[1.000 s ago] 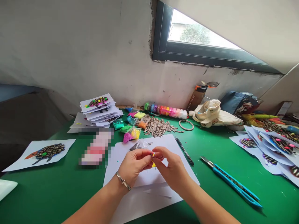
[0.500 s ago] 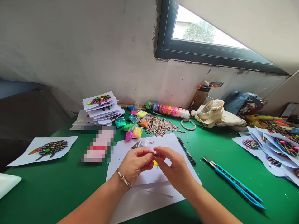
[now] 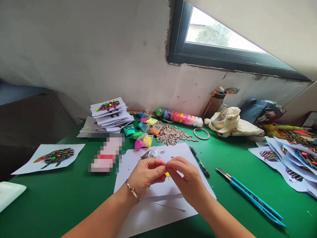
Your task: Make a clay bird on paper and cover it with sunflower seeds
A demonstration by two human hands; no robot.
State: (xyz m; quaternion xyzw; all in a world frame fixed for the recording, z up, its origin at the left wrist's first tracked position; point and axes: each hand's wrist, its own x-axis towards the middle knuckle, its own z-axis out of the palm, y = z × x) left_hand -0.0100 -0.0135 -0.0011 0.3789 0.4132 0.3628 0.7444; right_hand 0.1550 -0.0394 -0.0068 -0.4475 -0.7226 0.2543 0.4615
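Yellow piece (image 3: 167,174), partly hidden, seemingly just beneath the pinched fingers (image 3: 160,170)

Your pen (image 3: 199,161) lies right of the paper sheets (image 3: 138,218), with the cutter (image 3: 251,198) farther right. Behind the sheets, you have the seed pile (image 3: 170,134) beside the clay packets (image 3: 143,141).

Your left hand (image 3: 146,172) and right hand (image 3: 188,175) have closed together at the fingertips (image 3: 163,164), and the small dark-and-yellow bit that showed between them a second ago is out of sight; a seed (image 3: 172,157) has come into view by your right fingers, on the far part of the paper (image 3: 138,215); your view has swung slightly left, showing more of the white dish (image 3: 11,193) near the desk's (image 3: 61,198) left side.
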